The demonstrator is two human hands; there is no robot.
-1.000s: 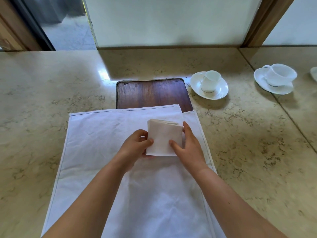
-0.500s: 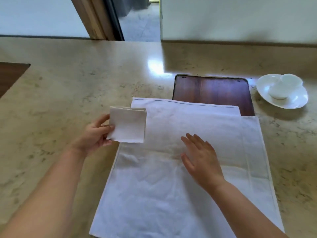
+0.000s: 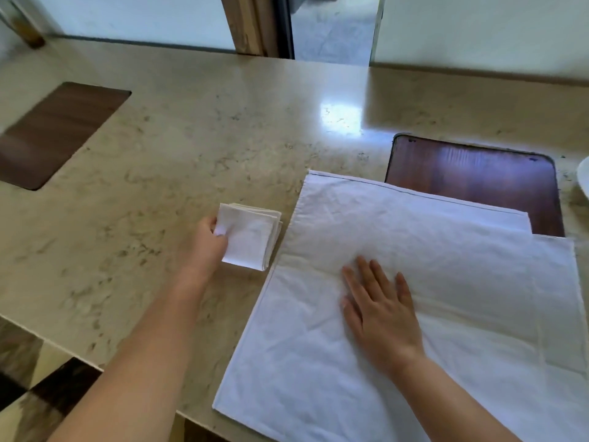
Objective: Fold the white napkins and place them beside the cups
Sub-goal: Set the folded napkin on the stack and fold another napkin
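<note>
A small folded white napkin [image 3: 251,239] sits just left of the flat napkins, at or just above the stone counter. My left hand [image 3: 207,244] pinches its left edge between thumb and fingers. Several large unfolded white napkins [image 3: 430,282] lie stacked flat on the counter at the right. My right hand [image 3: 381,309] rests flat on top of that stack with its fingers straight. Only the rim of a white saucer [image 3: 584,177] shows at the right edge; no cup is in view.
The beige marble counter [image 3: 191,148] stretches left and back. One dark wooden inset panel [image 3: 475,173] lies behind the napkin stack, another [image 3: 57,129] at far left. The counter's front edge runs along the lower left, with floor below. A doorway opens at the back.
My left hand carried the folded napkin left, off the stack and down towards the counter. My right hand let go of it and now lies flat on the stack. The view turned left, hiding the cups.
</note>
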